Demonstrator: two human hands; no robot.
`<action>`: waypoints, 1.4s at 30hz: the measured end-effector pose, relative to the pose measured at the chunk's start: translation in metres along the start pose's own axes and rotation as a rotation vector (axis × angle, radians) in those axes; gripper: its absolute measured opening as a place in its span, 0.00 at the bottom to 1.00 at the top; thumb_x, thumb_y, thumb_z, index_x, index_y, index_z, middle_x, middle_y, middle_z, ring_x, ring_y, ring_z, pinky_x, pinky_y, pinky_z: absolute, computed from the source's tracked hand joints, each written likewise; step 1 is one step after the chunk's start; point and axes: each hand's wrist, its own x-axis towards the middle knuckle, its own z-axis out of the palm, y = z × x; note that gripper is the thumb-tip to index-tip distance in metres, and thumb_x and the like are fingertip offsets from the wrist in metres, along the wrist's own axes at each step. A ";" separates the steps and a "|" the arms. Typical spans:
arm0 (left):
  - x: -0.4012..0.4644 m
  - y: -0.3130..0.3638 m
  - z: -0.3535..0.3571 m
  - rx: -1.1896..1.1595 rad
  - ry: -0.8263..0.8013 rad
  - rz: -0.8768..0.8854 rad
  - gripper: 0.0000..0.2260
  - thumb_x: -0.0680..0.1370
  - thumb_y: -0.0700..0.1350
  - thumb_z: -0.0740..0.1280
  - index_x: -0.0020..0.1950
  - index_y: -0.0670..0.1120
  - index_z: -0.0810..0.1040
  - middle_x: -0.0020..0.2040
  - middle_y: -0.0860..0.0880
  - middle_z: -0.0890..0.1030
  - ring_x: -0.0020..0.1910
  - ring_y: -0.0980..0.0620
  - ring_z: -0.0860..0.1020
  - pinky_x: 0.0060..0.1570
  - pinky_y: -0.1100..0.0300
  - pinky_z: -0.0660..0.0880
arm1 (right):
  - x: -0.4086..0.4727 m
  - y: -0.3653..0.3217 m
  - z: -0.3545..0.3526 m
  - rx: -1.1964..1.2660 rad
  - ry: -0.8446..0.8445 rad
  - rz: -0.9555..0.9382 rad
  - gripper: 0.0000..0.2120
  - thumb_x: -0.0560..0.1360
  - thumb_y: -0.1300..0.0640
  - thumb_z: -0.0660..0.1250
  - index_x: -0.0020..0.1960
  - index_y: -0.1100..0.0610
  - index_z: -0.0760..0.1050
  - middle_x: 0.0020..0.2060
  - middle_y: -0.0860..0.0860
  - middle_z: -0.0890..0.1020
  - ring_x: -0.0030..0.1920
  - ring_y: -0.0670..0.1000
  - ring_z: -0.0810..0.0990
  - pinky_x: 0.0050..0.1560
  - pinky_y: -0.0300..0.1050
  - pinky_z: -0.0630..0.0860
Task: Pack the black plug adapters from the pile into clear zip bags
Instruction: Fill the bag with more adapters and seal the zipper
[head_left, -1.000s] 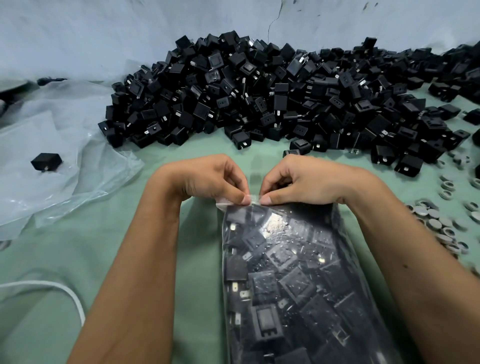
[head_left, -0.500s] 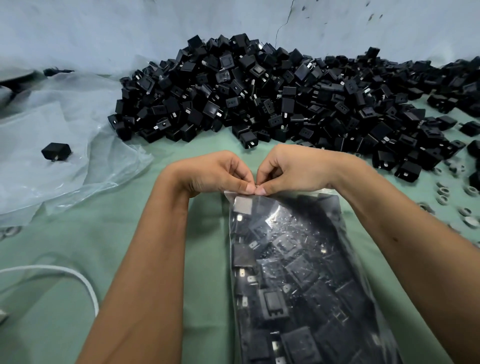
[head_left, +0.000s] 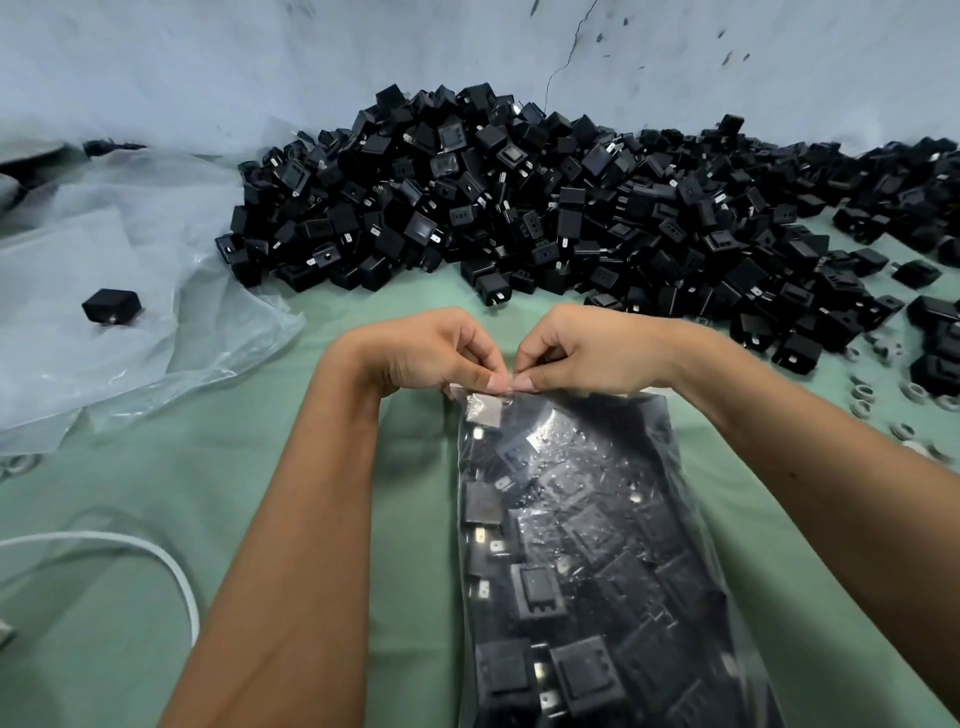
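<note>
Clear zip bag (head_left: 597, 545) top pinched by left hand (head_left: 431, 353), right hand (head_left: 587, 348).

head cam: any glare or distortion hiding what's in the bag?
Head view: specular glare speckles the zip bag film, washing out some adapters inside; wide-angle bowing curves the wall line and pile; left hand and right hand at the seal are sharp; light is soft, shadows faint.

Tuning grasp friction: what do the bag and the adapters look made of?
Zip bag: thin clear plastic film, glossy; it wrinkles and glints, contents visible through it. Adapters in the pile: likely moulded black plastic, semi-matte with soft sheen; prongs look like bright metal.
</note>
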 end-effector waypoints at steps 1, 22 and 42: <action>0.000 0.000 0.000 0.005 -0.010 -0.002 0.04 0.78 0.38 0.72 0.44 0.43 0.85 0.35 0.48 0.80 0.35 0.53 0.73 0.38 0.63 0.70 | -0.001 0.003 -0.001 0.017 -0.007 0.007 0.10 0.81 0.56 0.71 0.41 0.55 0.83 0.25 0.41 0.76 0.27 0.40 0.70 0.31 0.29 0.67; 0.016 0.013 0.008 0.168 0.047 -0.081 0.05 0.79 0.39 0.72 0.43 0.45 0.85 0.31 0.52 0.79 0.28 0.60 0.73 0.31 0.67 0.70 | -0.002 0.016 -0.002 0.022 -0.037 0.020 0.14 0.81 0.56 0.71 0.36 0.50 0.79 0.24 0.42 0.71 0.26 0.42 0.66 0.31 0.32 0.64; 0.029 0.018 0.022 0.143 0.004 -0.023 0.04 0.78 0.43 0.74 0.44 0.46 0.86 0.34 0.53 0.83 0.33 0.59 0.76 0.36 0.67 0.72 | -0.013 0.038 -0.009 0.117 -0.101 0.106 0.09 0.79 0.53 0.73 0.41 0.55 0.83 0.32 0.54 0.75 0.35 0.52 0.69 0.40 0.48 0.66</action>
